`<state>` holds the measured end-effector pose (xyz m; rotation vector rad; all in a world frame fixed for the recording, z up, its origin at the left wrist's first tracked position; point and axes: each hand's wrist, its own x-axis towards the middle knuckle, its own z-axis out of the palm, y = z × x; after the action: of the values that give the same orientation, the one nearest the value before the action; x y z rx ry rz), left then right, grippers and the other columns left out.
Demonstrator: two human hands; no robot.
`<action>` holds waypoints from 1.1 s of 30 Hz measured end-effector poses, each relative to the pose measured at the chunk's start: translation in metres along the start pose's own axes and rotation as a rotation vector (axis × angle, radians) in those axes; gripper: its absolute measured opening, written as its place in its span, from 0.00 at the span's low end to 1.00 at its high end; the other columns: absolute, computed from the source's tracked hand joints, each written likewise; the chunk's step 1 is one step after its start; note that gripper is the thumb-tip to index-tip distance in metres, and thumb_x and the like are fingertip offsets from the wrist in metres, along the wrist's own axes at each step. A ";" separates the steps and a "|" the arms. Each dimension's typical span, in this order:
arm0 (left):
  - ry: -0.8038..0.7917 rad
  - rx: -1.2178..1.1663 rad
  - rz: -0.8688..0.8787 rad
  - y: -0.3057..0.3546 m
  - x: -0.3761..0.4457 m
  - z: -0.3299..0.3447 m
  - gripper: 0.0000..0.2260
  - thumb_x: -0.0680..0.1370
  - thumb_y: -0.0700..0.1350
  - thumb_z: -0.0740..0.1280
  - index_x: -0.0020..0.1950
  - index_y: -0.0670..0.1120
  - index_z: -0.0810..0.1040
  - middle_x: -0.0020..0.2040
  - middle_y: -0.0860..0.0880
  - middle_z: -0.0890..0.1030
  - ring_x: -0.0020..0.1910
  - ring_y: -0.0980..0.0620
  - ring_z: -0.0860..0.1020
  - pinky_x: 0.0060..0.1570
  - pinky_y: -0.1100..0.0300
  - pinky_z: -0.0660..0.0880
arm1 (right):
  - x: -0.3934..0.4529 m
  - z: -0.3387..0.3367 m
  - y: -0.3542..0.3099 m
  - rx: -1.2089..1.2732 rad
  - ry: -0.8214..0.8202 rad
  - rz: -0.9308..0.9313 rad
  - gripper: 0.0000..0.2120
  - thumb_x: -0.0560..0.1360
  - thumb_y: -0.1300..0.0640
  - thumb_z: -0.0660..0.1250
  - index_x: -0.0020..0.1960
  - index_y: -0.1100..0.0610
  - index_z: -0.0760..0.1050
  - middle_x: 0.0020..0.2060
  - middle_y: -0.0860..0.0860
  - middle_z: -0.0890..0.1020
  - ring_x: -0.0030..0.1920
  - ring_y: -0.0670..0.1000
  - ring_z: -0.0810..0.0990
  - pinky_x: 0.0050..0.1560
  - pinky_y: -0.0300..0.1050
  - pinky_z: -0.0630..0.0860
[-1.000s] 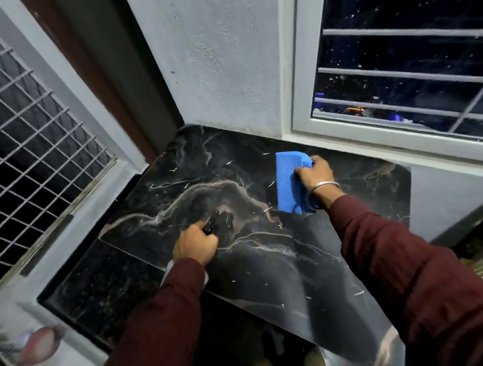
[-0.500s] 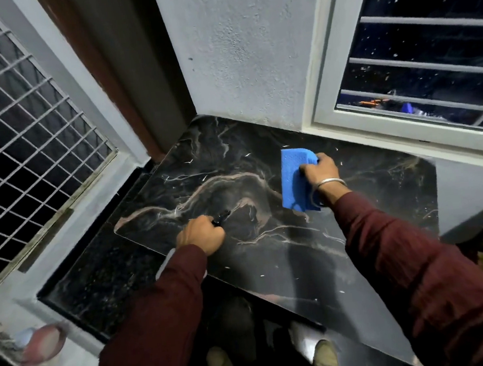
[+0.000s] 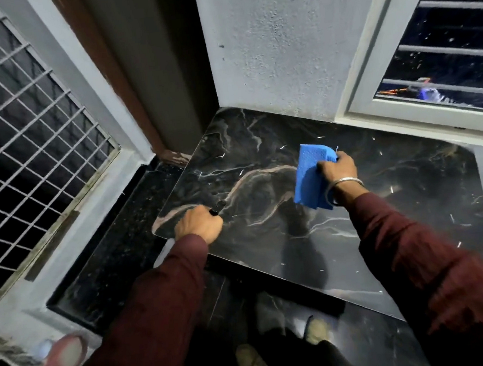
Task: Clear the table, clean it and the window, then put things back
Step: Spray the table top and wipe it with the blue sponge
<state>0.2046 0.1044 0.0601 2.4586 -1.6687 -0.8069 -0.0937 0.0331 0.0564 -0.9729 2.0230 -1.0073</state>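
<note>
A black marble-patterned table (image 3: 398,197) fills the middle of the view, pushed into the wall corner. My right hand (image 3: 336,170) grips a folded blue cloth (image 3: 310,176) that hangs over the middle of the tabletop. My left hand (image 3: 198,225) is curled round a small black object (image 3: 217,207) near the table's left edge; only its tip shows. Behind the table at the upper right is the white-framed window (image 3: 443,54), its dark glass speckled with spots behind horizontal bars.
A white metal grille (image 3: 22,130) stands at the left above a dark granite ledge (image 3: 110,269). A brown door frame (image 3: 118,85) runs up the corner. A reddish round object (image 3: 65,353) lies at the lower left. My feet (image 3: 252,364) show below the table.
The view has swung to the left. My right hand has carried the blue cloth slightly toward the window side. My left hand stays near the table's left edge with the black object.
</note>
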 end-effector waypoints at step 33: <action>-0.121 0.071 0.151 0.090 0.178 -0.034 0.13 0.75 0.48 0.63 0.54 0.46 0.82 0.54 0.44 0.83 0.50 0.41 0.78 0.47 0.54 0.69 | 0.085 0.098 -0.045 0.044 0.107 0.148 0.09 0.69 0.61 0.68 0.49 0.59 0.75 0.44 0.57 0.80 0.48 0.60 0.79 0.50 0.51 0.75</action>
<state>0.1930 -0.0975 0.0509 2.3350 -1.9284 -0.9080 -0.0427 -0.0910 0.0279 -0.7483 2.1170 -1.0375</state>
